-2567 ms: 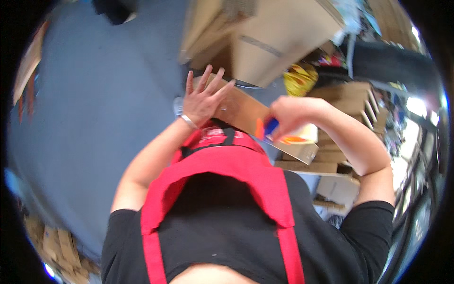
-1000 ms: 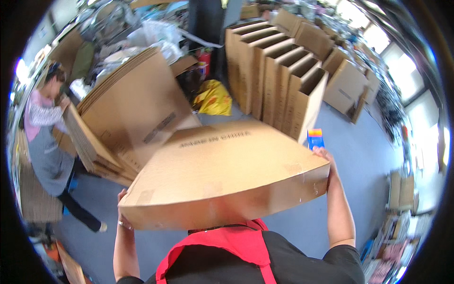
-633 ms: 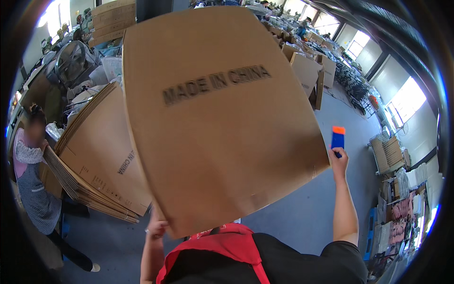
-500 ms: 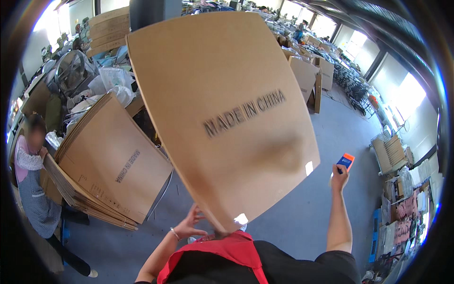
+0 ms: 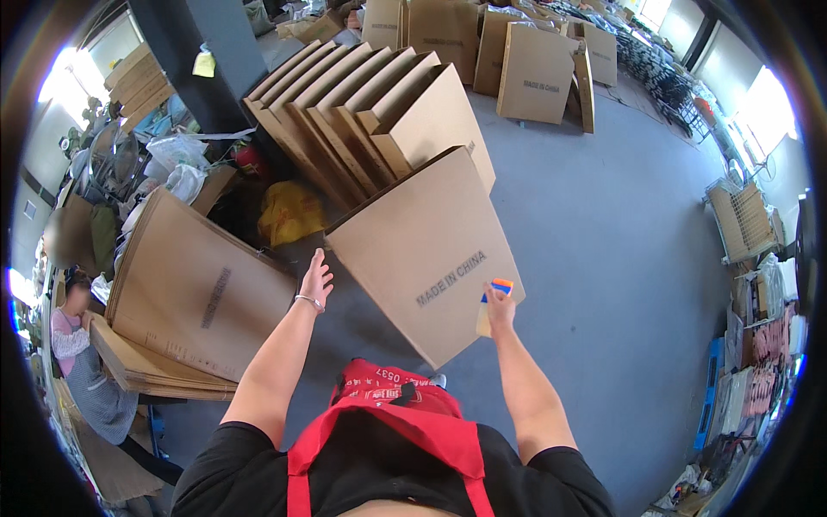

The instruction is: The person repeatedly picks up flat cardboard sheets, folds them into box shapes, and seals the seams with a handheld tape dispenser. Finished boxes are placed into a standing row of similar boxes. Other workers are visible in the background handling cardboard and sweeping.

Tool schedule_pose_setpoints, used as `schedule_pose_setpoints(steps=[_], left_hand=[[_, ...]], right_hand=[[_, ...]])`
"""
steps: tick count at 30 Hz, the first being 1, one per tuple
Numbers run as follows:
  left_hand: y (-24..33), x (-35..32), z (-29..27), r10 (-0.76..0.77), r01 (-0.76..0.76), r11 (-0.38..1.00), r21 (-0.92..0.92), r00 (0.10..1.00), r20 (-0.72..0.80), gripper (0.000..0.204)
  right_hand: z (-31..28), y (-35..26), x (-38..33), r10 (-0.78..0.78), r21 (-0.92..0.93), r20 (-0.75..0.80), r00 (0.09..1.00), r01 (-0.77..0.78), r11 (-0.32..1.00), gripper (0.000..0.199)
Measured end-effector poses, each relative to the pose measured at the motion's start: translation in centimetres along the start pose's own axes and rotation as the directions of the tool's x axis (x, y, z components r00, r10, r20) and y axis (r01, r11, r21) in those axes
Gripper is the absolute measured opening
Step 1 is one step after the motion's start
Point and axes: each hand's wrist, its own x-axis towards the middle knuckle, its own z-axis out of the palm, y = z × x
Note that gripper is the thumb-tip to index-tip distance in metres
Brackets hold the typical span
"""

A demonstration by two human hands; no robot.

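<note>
Left hand (image 5: 315,281) open, fingers spread, beside left edge of big cardboard box (image 5: 428,252), apparently not gripping. Box stands tilted on grey floor (image 5: 620,258), leaning against row of folded cartons (image 5: 362,103). Right hand (image 5: 498,303) closed around blue-orange tape dispenser (image 5: 494,291), at box's lower right edge. Flat cardboard stack (image 5: 194,293) at left; another person (image 5: 82,362) beside it.

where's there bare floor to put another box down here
The widest bare patch is the grey floor right of the nearest carton, running to the wire racks. A narrow strip shows between that carton and the flat cardboard stack, under the left hand. The upper left is crowded with the leaning carton row and bags.
</note>
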Motion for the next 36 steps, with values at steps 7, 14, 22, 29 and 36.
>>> schedule_pose_setpoints(steps=[7,14,22,29,36], left_hand=[[5.7,15.7,8.4,0.400,-0.167,0.599,0.783,0.910,-0.112,0.104],[6.4,35.6,14.5,0.105,-0.054,0.031,0.998,0.993,0.050,0.117],[3.5,40.5,19.8,-0.369,-0.596,0.198,0.778,0.690,0.623,0.051],[12.4,30.9,34.3,0.284,-0.807,0.455,0.378,0.533,0.797,0.032],[21.7,35.2,40.7,0.554,-0.856,0.303,0.419,0.516,0.653,0.025]], right_hand=[[-1.1,-1.0,7.2,0.086,-0.172,0.092,0.992,-0.070,0.983,0.052],[0.6,1.7,12.1,0.215,-0.170,-0.031,0.976,-0.217,0.961,0.042],[6.8,0.0,7.0,0.657,0.192,-0.101,0.747,-0.634,0.749,0.041],[11.0,-11.4,16.0,0.406,0.105,-0.164,0.899,-0.394,0.913,0.045],[14.5,-26.0,31.1,-0.016,0.249,-0.055,0.998,0.029,0.968,0.044]])
